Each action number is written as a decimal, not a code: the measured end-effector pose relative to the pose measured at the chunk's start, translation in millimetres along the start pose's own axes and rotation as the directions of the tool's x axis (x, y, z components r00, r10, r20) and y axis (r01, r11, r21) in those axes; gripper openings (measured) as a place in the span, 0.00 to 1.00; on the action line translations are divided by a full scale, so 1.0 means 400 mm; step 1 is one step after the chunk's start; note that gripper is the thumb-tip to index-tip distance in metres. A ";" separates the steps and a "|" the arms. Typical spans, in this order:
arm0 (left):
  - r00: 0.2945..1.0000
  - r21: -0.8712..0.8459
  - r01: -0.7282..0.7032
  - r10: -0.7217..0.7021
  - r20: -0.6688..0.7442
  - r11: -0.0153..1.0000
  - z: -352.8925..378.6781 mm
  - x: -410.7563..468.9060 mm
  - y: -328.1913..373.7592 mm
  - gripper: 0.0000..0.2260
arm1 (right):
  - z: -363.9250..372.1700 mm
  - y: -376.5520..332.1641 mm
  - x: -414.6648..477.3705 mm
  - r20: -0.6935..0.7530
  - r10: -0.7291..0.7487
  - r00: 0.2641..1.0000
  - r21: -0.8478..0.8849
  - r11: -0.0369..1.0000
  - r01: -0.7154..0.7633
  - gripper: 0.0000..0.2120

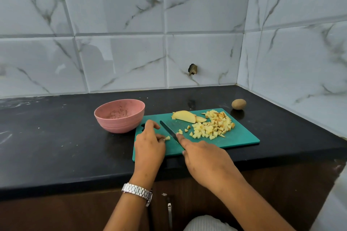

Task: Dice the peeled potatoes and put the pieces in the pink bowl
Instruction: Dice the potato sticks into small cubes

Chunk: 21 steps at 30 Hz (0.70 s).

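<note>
A left hand [150, 145] pinches a small potato piece [167, 138] on the green board [242, 138] at the front of the black desk [56, 137]; the right hand [204, 159] grips a knife [169, 131], its tip resting on the board. Beyond lie a heap of dice [212, 127] and two wedges [185, 116]. The pink bowl [105, 118] stands just beside the board's left end, and a whole potato [238, 104] sits behind its right.

Diced potato pieces [212, 127] heaped by a wedge [184, 116] on the board [240, 137]; pink bowl [116, 125] upright beside it.
</note>
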<state>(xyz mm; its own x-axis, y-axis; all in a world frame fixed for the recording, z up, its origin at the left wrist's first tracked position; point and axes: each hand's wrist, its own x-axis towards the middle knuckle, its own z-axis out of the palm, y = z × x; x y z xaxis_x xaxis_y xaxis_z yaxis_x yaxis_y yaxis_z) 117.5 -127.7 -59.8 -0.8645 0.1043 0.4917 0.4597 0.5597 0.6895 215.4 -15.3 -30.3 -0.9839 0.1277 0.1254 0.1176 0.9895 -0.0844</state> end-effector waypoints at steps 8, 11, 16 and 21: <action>0.999 -0.007 0.014 -0.014 -0.034 1.000 -0.003 -0.004 0.012 0.15 | 0.007 -0.040 0.003 0.078 0.001 0.997 -0.054 0.999 0.003 0.32; 0.999 -0.021 0.020 -0.021 -0.051 1.000 -0.003 -0.008 0.011 0.16 | 0.005 -0.039 0.013 0.068 0.005 0.998 -0.039 0.999 -0.002 0.32; 1.000 -0.011 -0.003 0.002 -0.019 1.000 -0.006 -0.006 0.013 0.15 | 0.008 -0.026 -0.008 0.030 -0.005 1.000 0.010 1.000 0.005 0.31; 1.000 -0.001 -0.015 0.015 -0.013 1.000 -0.003 -0.004 0.011 0.14 | 0.006 -0.034 -0.011 0.039 -0.016 0.999 0.002 1.000 0.016 0.31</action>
<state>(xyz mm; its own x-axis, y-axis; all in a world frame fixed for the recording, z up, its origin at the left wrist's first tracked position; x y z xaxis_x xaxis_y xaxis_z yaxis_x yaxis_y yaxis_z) 121.0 -126.6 -56.9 -0.8548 0.1025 0.5088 0.4731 0.5568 0.6827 217.8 -29.3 -32.0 -0.9901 0.1094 0.0882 0.1020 0.9912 -0.0848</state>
